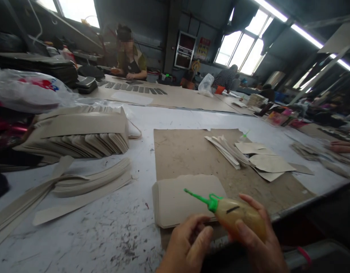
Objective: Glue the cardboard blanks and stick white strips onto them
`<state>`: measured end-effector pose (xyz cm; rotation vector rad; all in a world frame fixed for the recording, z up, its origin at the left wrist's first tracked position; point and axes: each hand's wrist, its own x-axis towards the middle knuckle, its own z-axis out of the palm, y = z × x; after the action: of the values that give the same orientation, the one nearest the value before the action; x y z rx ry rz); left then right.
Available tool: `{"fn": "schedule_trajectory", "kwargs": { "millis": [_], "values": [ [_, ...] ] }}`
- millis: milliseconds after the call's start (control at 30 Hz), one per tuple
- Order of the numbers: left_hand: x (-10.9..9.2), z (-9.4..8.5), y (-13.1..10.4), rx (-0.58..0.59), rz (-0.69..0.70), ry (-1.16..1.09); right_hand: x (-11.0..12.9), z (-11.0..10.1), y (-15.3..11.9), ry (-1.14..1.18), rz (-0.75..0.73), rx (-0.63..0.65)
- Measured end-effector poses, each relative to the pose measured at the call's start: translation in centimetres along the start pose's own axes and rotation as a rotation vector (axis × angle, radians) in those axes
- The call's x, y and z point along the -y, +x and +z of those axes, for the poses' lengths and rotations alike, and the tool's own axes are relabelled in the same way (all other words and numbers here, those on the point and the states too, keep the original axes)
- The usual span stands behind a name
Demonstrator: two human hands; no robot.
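My right hand (260, 235) is wrapped around a squeeze glue bottle (239, 218) filled with amber liquid. Its green nozzle (199, 197) points left, above a stack of beige card pieces (189, 197). At the near edge of that stack is my left hand (189, 240), its fingers curled in toward the thumb. Whatever those fingers may hold is hidden. Under the stack lies a large brown board (183, 155). Farther right on the board are a bundle of narrow pale strips (227, 151) and several loose flat pieces (268, 163).
Left on the white table (107, 223) stand a bundle of beige pieces (84, 131) and curved strips (92, 180). A plastic bag (30, 91) lies behind. Across the table a person (132, 62) sits near dark strips (135, 88). Another person's hand (344, 146) shows at right.
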<state>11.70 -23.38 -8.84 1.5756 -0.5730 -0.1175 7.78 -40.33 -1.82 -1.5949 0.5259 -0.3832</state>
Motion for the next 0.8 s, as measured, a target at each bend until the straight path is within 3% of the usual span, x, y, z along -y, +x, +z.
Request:
{"fn": "schedule_trajectory", "kwargs": {
  "millis": [133,233,400,800],
  "values": [
    [1.7,-1.9,-0.1,-0.03,0.543,0.572,1.9,0.1,1.3,-0.13,-0.014,0.025],
    [2.7,-3.2,0.2,-0.058,0.772,0.854,2.6,0.7,1.6,-0.217,-0.011,0.062],
    [3.6,-4.5,0.2,-0.066,0.817,1.003,2.6,2.7,1.6,-0.282,-0.092,0.041],
    [4.8,-4.8,0.5,-0.129,0.807,0.937,3.1,4.8,2.4,-0.465,-0.208,0.079]
  ]
}}
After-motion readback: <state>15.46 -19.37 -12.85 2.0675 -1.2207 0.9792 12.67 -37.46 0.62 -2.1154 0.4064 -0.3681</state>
